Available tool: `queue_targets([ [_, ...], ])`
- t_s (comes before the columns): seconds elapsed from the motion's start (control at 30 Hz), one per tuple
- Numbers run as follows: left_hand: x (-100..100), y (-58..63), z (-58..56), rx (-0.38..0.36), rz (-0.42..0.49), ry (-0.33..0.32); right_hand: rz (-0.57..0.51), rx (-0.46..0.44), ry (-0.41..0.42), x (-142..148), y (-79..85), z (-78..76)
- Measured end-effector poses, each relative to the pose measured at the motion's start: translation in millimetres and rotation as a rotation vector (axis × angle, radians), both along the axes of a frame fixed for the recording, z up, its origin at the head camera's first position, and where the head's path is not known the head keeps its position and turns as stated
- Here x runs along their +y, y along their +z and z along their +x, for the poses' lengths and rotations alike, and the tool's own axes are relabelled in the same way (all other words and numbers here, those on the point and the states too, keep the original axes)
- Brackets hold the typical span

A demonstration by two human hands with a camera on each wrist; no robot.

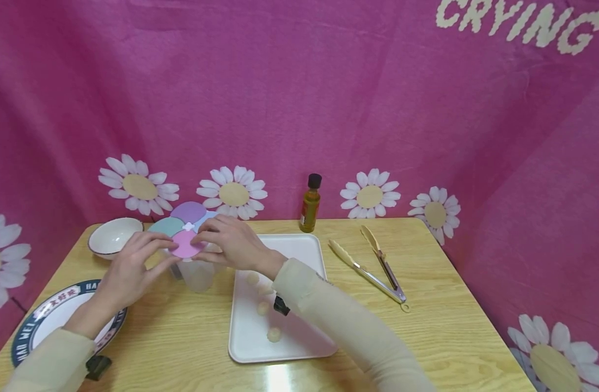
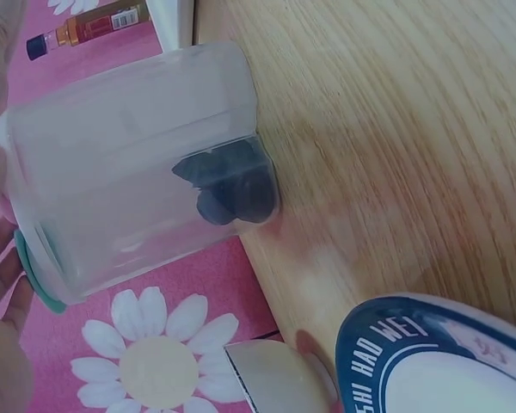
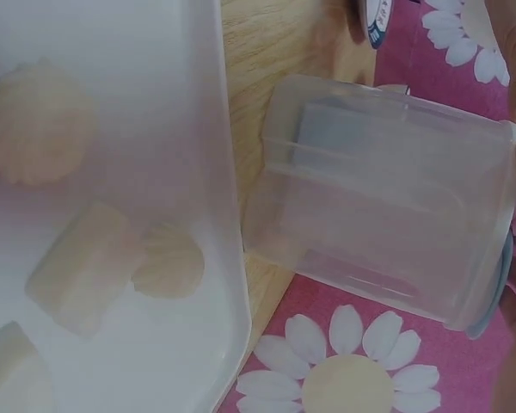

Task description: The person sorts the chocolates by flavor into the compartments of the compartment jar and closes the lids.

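A clear plastic canister with several compartments stands at the table's back left, its top made of petal-like lids in purple, green, blue and pink. My left hand pinches the near left edge of the pink lid between fingers and thumb. From the other side, my right hand pinches the same lid's right edge. Dark round pieces lie at the bottom of one compartment. The green lid shows at the rim in the left wrist view. Whether the pink lid is fully seated cannot be told.
Right of the canister, a white tray holds several pale scalloped and block-shaped pieces. A white bowl and a dark-rimmed plate stand at left. Behind the tray is an oil bottle; metal tongs lie at right.
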State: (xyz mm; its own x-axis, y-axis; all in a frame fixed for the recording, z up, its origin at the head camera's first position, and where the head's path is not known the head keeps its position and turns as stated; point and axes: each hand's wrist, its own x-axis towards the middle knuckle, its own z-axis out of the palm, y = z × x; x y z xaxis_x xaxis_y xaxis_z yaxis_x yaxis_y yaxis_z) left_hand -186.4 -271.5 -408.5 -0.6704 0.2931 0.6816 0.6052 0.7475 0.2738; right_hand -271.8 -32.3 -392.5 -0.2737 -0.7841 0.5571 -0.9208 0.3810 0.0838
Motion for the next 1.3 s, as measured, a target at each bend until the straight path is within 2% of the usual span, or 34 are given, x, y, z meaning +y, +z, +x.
queue_targets([
  [0.33, -1.7, -1.4, -1.0, 0.035, -0.015, -0.016, -0.015, -0.024, 0.004, -2.3, -0.5, 0.7],
  [0.73, -5.1, -3.9, -0.7, 0.033, 0.003, -0.035, 0.022, -0.041, -0.010, -4.5, 0.5, 1.4],
  [1.3, 0.9, 3.7, -3.1, -0.016, 0.025, 0.020, -0.009, -0.089, 0.002, -1.5, 8.5, -2.8],
])
